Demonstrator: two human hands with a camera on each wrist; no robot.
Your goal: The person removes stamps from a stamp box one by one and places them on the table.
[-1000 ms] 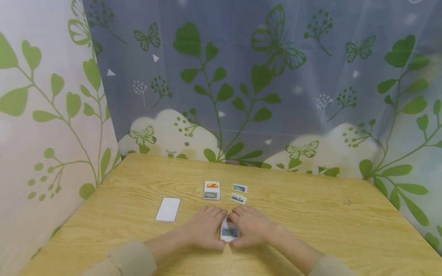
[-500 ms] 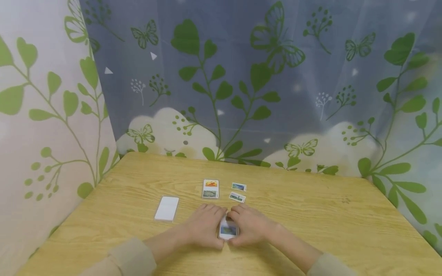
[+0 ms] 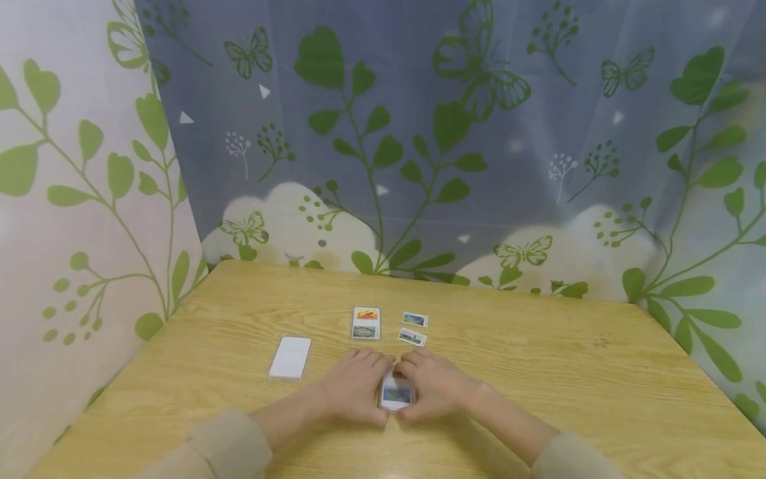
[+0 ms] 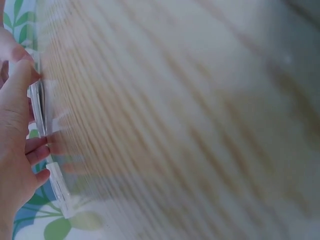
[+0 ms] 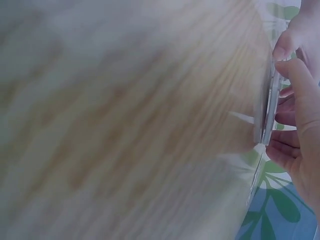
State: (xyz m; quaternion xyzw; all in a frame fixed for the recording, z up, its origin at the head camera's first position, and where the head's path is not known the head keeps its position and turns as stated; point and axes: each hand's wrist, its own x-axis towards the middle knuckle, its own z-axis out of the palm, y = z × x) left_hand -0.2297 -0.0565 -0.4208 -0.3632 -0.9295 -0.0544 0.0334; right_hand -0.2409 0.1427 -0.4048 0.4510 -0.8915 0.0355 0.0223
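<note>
Near the front of the table, both hands hold a flat clear case point(image 3: 397, 397) with a blue-and-green picture, like a small stamp, showing in it. My left hand point(image 3: 357, 386) grips its left side, thumb at the near corner and fingers at the far one. On the opposite side, my right hand point(image 3: 439, 387) grips it the same way, covering part of a second, darker picture. Seen edge-on in the right wrist view, the case point(image 5: 270, 107) looks layered and lies between thumb and fingers. The left wrist view also shows its edge point(image 4: 39, 107).
Beyond the hands lies another clear case point(image 3: 366, 323) with two pictures in it. To its right are two loose stamp-like pictures, one point(image 3: 415, 319) behind the other point(image 3: 413, 337). A blank white case point(image 3: 290, 357) lies left on the wooden table point(image 3: 538, 372). Patterned curtains point(image 3: 407, 146) border the table.
The head view has tilted slightly, so the tabletop appears a little higher. Both hands keep their grip on the clear case with barely any visible movement.
</note>
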